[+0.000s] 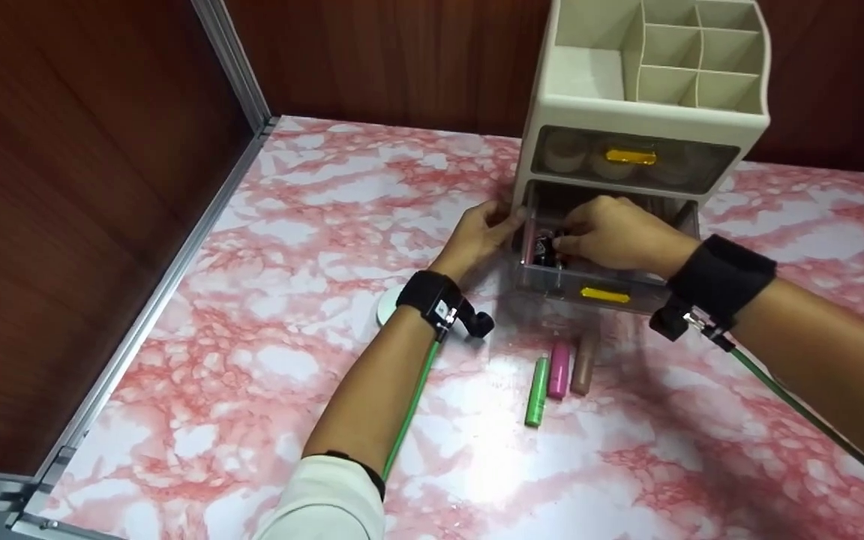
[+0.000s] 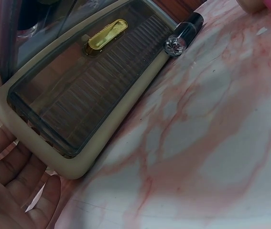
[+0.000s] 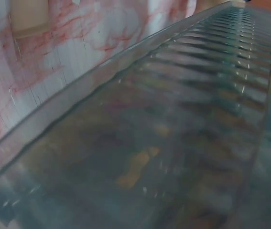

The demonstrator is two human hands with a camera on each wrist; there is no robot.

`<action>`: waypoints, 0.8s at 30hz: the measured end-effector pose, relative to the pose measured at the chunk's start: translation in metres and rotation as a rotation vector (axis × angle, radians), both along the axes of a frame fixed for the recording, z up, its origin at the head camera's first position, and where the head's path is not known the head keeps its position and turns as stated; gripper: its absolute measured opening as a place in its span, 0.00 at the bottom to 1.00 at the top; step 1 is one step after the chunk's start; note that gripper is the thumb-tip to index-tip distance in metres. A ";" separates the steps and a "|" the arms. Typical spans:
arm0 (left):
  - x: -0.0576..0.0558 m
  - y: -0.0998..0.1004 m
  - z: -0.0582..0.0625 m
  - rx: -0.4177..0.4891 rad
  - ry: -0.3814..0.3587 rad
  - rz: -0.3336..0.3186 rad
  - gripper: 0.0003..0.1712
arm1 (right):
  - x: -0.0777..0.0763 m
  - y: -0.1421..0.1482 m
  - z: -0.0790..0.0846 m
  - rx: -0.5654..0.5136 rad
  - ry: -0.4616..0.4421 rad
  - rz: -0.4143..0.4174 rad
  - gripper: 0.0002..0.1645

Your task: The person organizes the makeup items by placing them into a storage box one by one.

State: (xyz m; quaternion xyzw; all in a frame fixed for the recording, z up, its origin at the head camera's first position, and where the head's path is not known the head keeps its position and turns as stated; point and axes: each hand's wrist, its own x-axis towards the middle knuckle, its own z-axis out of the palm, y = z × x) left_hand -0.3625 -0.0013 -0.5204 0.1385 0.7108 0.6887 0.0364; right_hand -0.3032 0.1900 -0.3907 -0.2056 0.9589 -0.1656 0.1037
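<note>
A beige organizer (image 1: 646, 114) with smoky clear drawers stands at the back right. Its middle drawer (image 1: 634, 298) is pulled out. My right hand (image 1: 619, 236) reaches down into it, fingers curled, thumb and fingertips at a small black tube (image 1: 544, 249) with a shiny end. My left hand (image 1: 477, 236) rests on the organizer's left side beside the open drawer. In the left wrist view, the loosely bent fingers (image 2: 18, 164) of that hand lie along the frame by the closed bottom drawer (image 2: 85, 90). The right wrist view shows mostly ridged clear plastic (image 3: 188, 95); the right hand is hidden there.
Green (image 1: 536, 391), pink (image 1: 558, 370) and brown (image 1: 584, 365) tubes lie on the marbled table before the drawer. A black tube with a faceted end (image 2: 176, 46) lies by the bottom drawer. A white round object (image 1: 387, 304) sits under the left wrist. The top drawer (image 1: 574, 154) is closed.
</note>
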 end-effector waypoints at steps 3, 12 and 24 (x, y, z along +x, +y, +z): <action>0.001 0.000 0.000 0.039 -0.040 -0.014 0.21 | 0.001 0.000 0.000 -0.001 -0.019 0.014 0.17; 0.002 0.001 0.001 0.173 -0.063 -0.055 0.19 | 0.001 0.004 0.003 -0.008 -0.060 0.002 0.25; 0.001 0.000 0.000 -0.012 0.021 0.005 0.17 | 0.004 0.011 0.004 -0.006 -0.074 -0.009 0.27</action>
